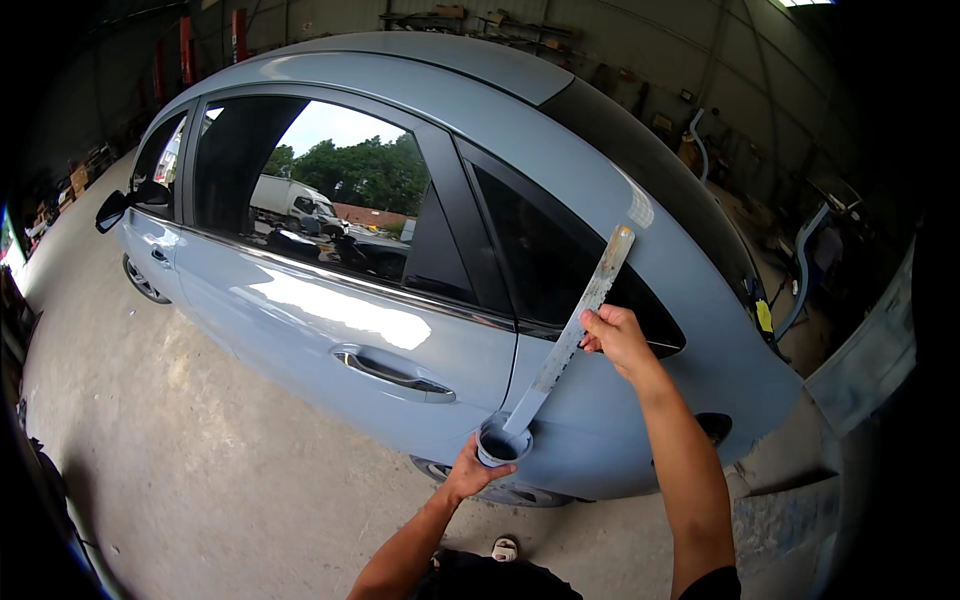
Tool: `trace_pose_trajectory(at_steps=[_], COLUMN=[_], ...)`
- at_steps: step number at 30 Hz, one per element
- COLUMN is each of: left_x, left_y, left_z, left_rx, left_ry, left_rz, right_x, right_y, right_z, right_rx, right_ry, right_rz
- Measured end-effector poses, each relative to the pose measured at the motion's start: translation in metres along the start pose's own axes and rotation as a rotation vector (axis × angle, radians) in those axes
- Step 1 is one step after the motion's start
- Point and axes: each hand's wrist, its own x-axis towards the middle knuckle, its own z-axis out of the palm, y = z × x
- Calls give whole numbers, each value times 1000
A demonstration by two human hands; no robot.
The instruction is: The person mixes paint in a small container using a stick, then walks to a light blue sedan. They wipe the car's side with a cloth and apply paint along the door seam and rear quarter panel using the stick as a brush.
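My left hand (472,475) is wrapped round a small plastic cup (491,456) with grey-blue smears on its rim and inside. Held near its middle by the closed fingers of my right hand (617,338) is a long, flat, paint-stained ruler (556,366). The ruler slants down to the left, and its lower end is inside the cup. What lies at the bottom of the cup is hard to make out. Both hands are in front of the side of a grey-blue car (450,430), with the rear door handle (393,375) to the left of the ruler.
The car fills the middle, its dark side windows (350,200) reflecting trees and a truck. Concrete floor (150,430) stretches along its left side. Near the rear right are a curved blue-grey strip (803,265) and a paint-marked panel (862,340). Red posts (187,52) stand far left.
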Motion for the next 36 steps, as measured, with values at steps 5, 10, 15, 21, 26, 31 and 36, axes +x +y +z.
trace_pose_trajectory(at_steps=[5, 10, 15, 21, 26, 31, 36], left_x=[-2, -5, -13, -17, -18, -19, -31], left_y=[3, 0, -4, 2, 11, 9, -9], left_z=[7, 8, -5, -18, -27, -46, -63], left_rx=[-68, -45, 4, -22, -72, -9, 57], left_ry=[-77, -65, -23, -22, -86, -160, -220], left_rz=[-9, -6, -48, -85, -29, -41, -68], right_x=[-5, -7, -9, -13, -26, -45, -71], right_y=[5, 17, 22, 9, 1, -7, -4], right_z=[-7, -7, 9, 22, 30, 36, 47], right_rx=[10, -12, 20, 4, 34, 18, 42], right_ry=[18, 25, 31, 61, 114, 157, 212], right_rz=[4, -9, -1, 17, -58, -84, -58])
